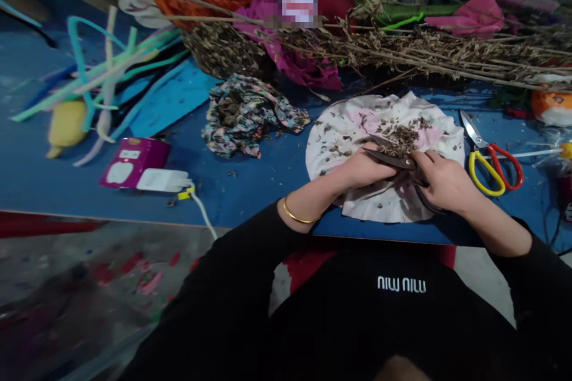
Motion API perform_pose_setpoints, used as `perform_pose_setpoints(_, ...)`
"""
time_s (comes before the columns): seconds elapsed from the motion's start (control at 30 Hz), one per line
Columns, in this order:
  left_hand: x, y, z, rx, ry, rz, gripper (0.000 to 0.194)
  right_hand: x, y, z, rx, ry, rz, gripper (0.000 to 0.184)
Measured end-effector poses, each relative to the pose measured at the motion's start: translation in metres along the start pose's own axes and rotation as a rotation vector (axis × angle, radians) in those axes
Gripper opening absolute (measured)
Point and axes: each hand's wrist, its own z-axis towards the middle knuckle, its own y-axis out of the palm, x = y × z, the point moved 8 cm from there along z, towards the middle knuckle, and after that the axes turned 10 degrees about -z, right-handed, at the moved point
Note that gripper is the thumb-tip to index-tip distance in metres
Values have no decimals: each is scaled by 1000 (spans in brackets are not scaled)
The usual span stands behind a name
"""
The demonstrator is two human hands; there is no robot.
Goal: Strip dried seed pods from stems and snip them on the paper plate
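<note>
My right hand [440,181] is closed round the handles of a dark pair of scissors [395,160], whose blades point left. Just past the blades lies a clump of dried brown plant [400,140]. My left hand [369,168] is closed at the near edge of this clump and appears to grip it; the blades and the plant partly hide its fingers. Both hands are over a round white cloth [326,137] with pink patches, strewn with plant crumbs. To its right lies a second pair of scissors [489,158], with one yellow and one red handle.
Long dried stalks [402,50] stretch across the back of the blue table [268,190]. Left of the cloth sit a crumpled floral fabric [254,110] and a purple box [131,161] beside a white corded plug [163,180]. Coloured fuzzy sticks [102,71] are heaped farther left.
</note>
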Motion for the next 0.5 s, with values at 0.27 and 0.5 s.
perform_pose_setpoints(0.27, -3, -1, -2, 21, -57, -39, 17, 1, 0, -1, -34, 24, -25, 62)
perform_pose_setpoints(0.5, 0, -1, -2, 29, 25, -60, 17, 2, -1, -1, -13, 20, -19, 60)
